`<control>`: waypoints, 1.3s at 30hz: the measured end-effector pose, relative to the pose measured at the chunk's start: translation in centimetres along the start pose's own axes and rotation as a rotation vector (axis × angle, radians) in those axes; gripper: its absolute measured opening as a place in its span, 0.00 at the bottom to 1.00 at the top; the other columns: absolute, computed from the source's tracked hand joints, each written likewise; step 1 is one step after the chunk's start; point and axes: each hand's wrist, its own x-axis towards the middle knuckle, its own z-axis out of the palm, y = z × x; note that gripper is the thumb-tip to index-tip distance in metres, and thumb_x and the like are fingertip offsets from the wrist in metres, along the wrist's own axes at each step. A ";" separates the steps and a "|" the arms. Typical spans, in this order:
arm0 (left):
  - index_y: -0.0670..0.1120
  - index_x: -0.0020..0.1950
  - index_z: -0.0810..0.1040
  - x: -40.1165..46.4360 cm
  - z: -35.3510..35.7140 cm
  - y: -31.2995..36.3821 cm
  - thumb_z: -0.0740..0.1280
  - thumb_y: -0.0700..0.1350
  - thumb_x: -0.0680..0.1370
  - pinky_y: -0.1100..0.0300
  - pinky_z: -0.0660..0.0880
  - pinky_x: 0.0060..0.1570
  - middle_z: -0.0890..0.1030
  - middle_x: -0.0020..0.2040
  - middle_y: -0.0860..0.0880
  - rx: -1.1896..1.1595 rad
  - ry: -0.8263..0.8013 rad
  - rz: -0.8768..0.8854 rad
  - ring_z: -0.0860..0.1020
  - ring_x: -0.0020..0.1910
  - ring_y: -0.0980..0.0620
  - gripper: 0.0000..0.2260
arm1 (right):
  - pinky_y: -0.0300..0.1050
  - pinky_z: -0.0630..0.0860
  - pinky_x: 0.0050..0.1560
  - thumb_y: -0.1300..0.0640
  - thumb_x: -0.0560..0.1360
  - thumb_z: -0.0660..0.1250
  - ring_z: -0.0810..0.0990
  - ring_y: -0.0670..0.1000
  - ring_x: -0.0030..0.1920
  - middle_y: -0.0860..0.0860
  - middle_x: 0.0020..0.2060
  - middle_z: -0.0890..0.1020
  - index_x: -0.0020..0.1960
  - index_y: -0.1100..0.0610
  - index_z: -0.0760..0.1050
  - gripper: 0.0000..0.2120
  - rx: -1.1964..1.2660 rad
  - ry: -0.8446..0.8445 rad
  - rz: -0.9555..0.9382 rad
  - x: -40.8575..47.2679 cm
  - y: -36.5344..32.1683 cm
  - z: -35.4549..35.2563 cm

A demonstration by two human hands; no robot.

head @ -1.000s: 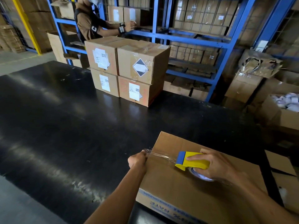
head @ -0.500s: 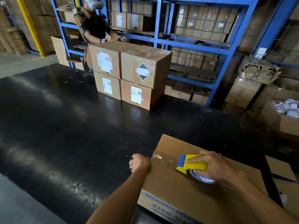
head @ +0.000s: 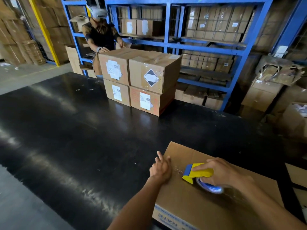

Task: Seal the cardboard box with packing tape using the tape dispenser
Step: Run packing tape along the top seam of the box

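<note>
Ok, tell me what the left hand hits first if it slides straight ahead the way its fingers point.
The left hand points away over the near box's left edge. Ahead lies bare black table, then probably the stacked boxes, though depth is hard to judge.

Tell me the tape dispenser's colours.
Yellow body with a blue front end, on the tape dispenser; head view.

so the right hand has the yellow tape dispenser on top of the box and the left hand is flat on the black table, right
Not quite. The head view shows the left hand pressing on the left edge of the cardboard box, not on the black table. The rest holds: the right hand grips the yellow tape dispenser on the box top.
</note>
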 end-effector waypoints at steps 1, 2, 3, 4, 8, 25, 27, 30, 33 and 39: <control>0.42 0.81 0.56 0.1 0.0 0.4 0.43 0.62 0.84 0.45 0.65 0.69 0.68 0.77 0.40 -0.015 0.029 -0.053 0.71 0.71 0.38 0.32 | 0.31 0.65 0.37 0.38 0.70 0.70 0.73 0.44 0.43 0.41 0.42 0.72 0.63 0.26 0.71 0.22 -0.002 -0.003 0.000 -0.1 -0.1 -0.3; 0.42 0.77 0.64 0.1 -0.1 0.6 0.43 0.62 0.84 0.46 0.66 0.68 0.73 0.72 0.40 -0.020 0.053 -0.098 0.73 0.69 0.39 0.32 | 0.31 0.64 0.36 0.38 0.70 0.70 0.72 0.43 0.42 0.39 0.41 0.71 0.63 0.26 0.71 0.22 -0.004 -0.002 0.001 -0.1 -0.3 -0.5; 0.42 0.74 0.70 0.1 -0.1 0.8 0.43 0.62 0.84 0.47 0.67 0.67 0.76 0.69 0.40 -0.023 0.066 -0.130 0.74 0.68 0.39 0.32 | 0.30 0.63 0.35 0.38 0.70 0.70 0.72 0.43 0.42 0.38 0.40 0.70 0.63 0.27 0.72 0.22 0.000 0.001 0.006 -0.1 -0.4 -0.6; 0.43 0.72 0.73 0.1 -0.2 1.0 0.42 0.62 0.84 0.47 0.68 0.66 0.77 0.68 0.40 -0.024 0.077 -0.155 0.75 0.67 0.39 0.32 | 0.31 0.63 0.36 0.38 0.70 0.70 0.73 0.43 0.43 0.38 0.41 0.72 0.63 0.27 0.72 0.21 0.006 0.005 0.009 -0.1 -0.5 -0.7; 0.46 0.72 0.73 0.2 0.0 1.3 0.43 0.57 0.86 0.45 0.71 0.63 0.79 0.65 0.40 0.052 0.143 -0.167 0.77 0.63 0.39 0.27 | 0.36 0.70 0.44 0.39 0.70 0.71 0.79 0.48 0.53 0.45 0.58 0.81 0.63 0.31 0.75 0.21 0.016 0.022 -0.022 0.3 -0.5 -0.6; 0.42 0.69 0.76 0.6 0.5 1.5 0.42 0.62 0.84 0.45 0.68 0.65 0.78 0.67 0.39 0.021 0.206 -0.229 0.74 0.67 0.36 0.33 | 0.43 0.79 0.50 0.38 0.68 0.70 0.82 0.48 0.51 0.45 0.58 0.84 0.63 0.31 0.75 0.22 -0.022 -0.078 -0.027 -4.1 4.6 -1.5; 0.42 0.69 0.76 0.7 0.6 1.5 0.42 0.62 0.84 0.44 0.68 0.65 0.78 0.67 0.38 0.037 0.219 -0.227 0.74 0.66 0.36 0.34 | 0.42 0.79 0.50 0.39 0.69 0.70 0.82 0.47 0.50 0.44 0.56 0.84 0.62 0.30 0.74 0.22 -0.030 -0.112 0.000 -6.0 6.5 -1.5; 0.42 0.68 0.77 0.8 1.0 1.6 0.42 0.61 0.84 0.44 0.69 0.64 0.78 0.66 0.38 0.059 0.231 -0.245 0.75 0.65 0.36 0.33 | 0.39 0.78 0.50 0.38 0.67 0.69 0.82 0.47 0.51 0.44 0.55 0.84 0.60 0.26 0.73 0.22 -0.027 -0.084 0.030 -7.8 8.1 -1.3; 0.41 0.69 0.75 1.3 1.4 1.8 0.42 0.59 0.84 0.42 0.66 0.66 0.75 0.67 0.35 0.202 0.271 -0.223 0.72 0.67 0.35 0.31 | 0.35 0.73 0.47 0.39 0.69 0.69 0.81 0.46 0.52 0.44 0.56 0.84 0.62 0.28 0.73 0.21 -0.068 -0.067 0.019 -8.1 7.8 -1.2; 0.41 0.82 0.46 -1.5 10.2 6.6 0.39 0.62 0.83 0.43 0.36 0.77 0.42 0.82 0.39 0.482 0.190 0.347 0.40 0.81 0.41 0.34 | 0.36 0.75 0.46 0.39 0.71 0.69 0.81 0.47 0.51 0.42 0.58 0.83 0.63 0.29 0.74 0.20 -0.043 -0.088 0.006 -7.8 7.9 -1.3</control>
